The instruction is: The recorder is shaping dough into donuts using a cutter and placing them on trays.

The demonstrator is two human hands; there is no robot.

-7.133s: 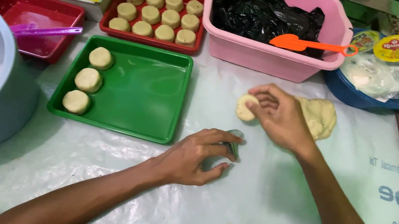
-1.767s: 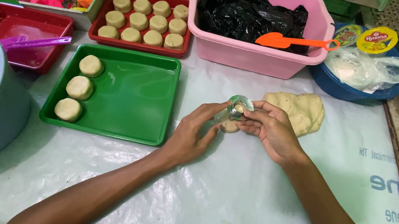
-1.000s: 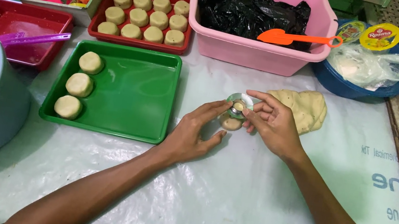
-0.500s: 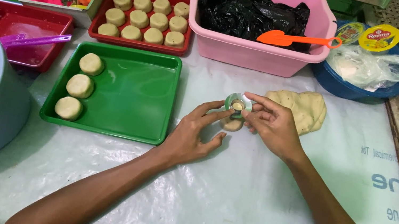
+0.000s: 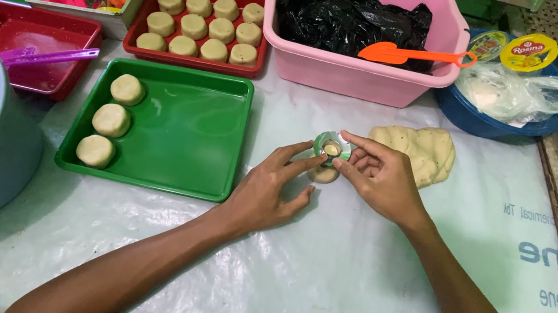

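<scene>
Item: small round green-and-white ring mould (image 5: 332,146) with pale dough inside, held just above a small pale dough disc (image 5: 323,175) near the middle of the plastic-covered desk (image 5: 346,296). Our left hand (image 5: 265,192) pinches the mould's near-left rim; our right hand (image 5: 381,180) pinches its right rim, index finger lying across the top. Mould opening faces up. Both hands are equally close. Pale flattened dough slab (image 5: 419,151) just right; green rectangular plastic tray (image 5: 185,133) left.

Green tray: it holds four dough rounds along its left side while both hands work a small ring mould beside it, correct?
Not quite. The head view shows three dough rounds along the left side of the green tray, not four. The left hand and right hand do work the small ring mould beside it.
</scene>
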